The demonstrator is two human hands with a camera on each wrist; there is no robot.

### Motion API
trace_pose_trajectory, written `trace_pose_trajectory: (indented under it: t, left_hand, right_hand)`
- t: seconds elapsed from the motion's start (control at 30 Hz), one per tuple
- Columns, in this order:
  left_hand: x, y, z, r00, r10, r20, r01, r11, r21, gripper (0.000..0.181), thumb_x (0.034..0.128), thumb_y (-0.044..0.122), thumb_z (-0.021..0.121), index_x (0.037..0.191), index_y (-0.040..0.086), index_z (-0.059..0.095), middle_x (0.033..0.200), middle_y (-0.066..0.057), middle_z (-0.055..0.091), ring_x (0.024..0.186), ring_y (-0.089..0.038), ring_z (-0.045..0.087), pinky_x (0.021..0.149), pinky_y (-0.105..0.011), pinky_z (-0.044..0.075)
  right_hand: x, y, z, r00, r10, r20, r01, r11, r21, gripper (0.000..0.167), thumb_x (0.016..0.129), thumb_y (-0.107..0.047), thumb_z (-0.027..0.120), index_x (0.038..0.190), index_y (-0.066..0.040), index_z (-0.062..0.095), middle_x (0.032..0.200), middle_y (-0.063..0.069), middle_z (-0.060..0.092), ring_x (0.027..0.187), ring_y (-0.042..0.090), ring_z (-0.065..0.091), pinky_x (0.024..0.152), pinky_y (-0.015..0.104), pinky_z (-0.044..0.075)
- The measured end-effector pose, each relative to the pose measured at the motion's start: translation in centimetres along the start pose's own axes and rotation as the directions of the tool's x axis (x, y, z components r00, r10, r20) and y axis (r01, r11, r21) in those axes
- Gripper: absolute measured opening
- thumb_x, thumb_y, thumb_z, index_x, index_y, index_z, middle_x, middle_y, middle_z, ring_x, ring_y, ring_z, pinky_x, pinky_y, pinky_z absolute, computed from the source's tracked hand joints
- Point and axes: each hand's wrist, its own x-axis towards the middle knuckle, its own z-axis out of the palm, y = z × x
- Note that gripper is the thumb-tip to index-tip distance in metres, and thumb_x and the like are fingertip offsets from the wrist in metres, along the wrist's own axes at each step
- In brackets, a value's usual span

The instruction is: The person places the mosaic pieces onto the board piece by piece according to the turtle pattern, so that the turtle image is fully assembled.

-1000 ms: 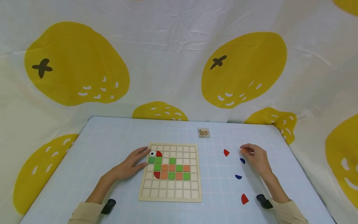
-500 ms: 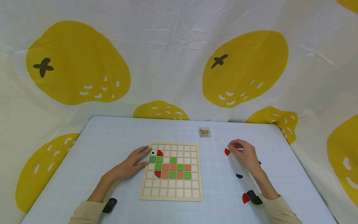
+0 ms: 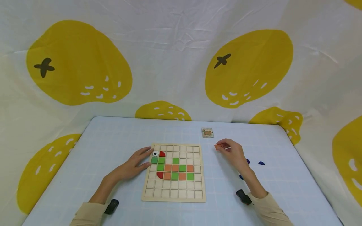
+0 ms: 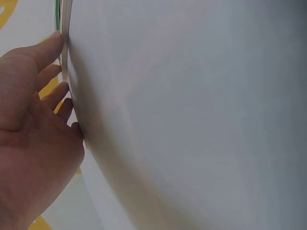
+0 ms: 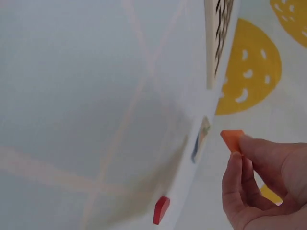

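My left hand rests at the left edge of a wooden grid board, its fingers fairly straight in the left wrist view. On the board lie green square tiles, orange square tiles, two red rounded tiles and a white eye tile. Right of the board, my right hand pinches an orange tile between thumb and fingers, above the table. A loose red piece shows below that hand in the right wrist view; in the head view the hand hides it.
A small picture card lies behind the board, to its right. Blue half-round pieces lie around the right forearm, which partly covers one. A patterned cloth hangs behind the table.
My right hand has moved left toward the board with the orange tile, passing over the upper red piece. The right arm now hides the lower red piece. My left hand has stayed put.
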Motion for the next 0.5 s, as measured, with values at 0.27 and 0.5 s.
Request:
trace_pose_trajectory:
  t: [0.27, 0.5]
  left_hand:
    - [-0.1, 0.1, -0.1, 1.000, 0.005, -0.005, -0.005, 1.000, -0.001, 0.063, 0.1059, 0.033, 0.059, 0.159, 0.007, 0.038, 0.165, -0.021, 0.026, 0.151, -0.046, 0.022, 0.116, -0.068, 0.026]
    - [-0.1, 0.1, -0.2, 1.000, 0.014, -0.003, -0.014, 1.000, 0.006, 0.063, 0.1057, 0.031, 0.060, 0.159, 0.006, 0.038, 0.165, -0.022, 0.027, 0.151, -0.047, 0.022, 0.116, -0.067, 0.026]
  right_hand:
    - [0.4, -1.7, 2.1, 0.998, -0.019, 0.056, 0.015, 0.998, 0.062, 0.013, 0.090, -0.001, 0.078, 0.103, -0.002, 0.074, 0.096, 0.008, 0.072, 0.090, 0.023, 0.067, 0.080, 0.029, 0.058]
    - [0.3, -3.4, 3.9, 0.992, -0.006, 0.127, -0.005, 0.997, 0.082, 0.014, 0.091, -0.002, 0.078, 0.104, -0.003, 0.074, 0.099, 0.006, 0.071, 0.091, 0.021, 0.066, 0.084, 0.033, 0.059]
